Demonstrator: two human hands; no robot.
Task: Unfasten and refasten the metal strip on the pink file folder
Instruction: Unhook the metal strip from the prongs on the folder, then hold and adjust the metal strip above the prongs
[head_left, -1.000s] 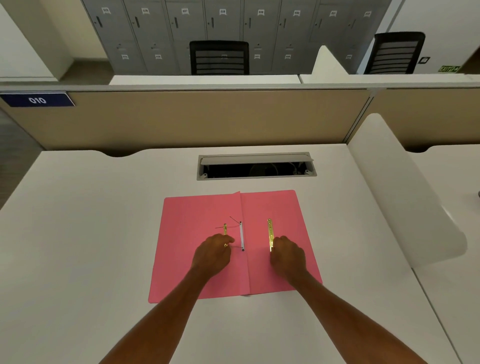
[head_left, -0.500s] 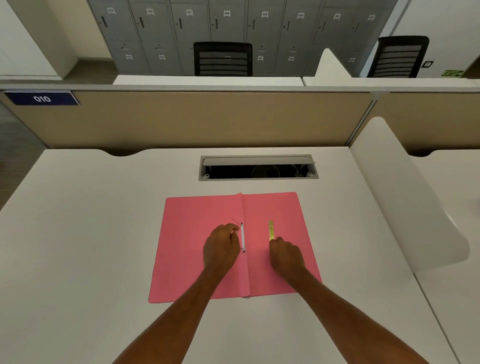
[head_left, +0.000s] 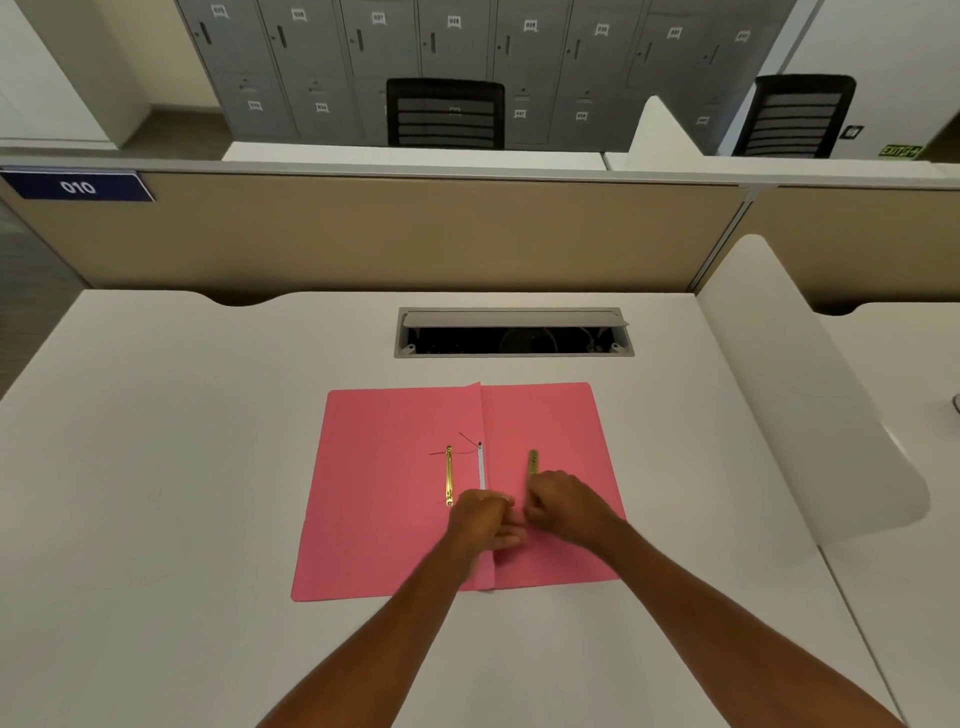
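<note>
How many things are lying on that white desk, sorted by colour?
Pink: 1, the open file folder
Gold: 2, the metal strip on the left flap and the metal strip on the right flap
White: 1, the spine strip
Total: 4

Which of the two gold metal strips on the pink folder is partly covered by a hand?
The right strip: the right hand hides its near end. The left strip, left of the fold, shows its whole length, just beside the left hand.
</note>
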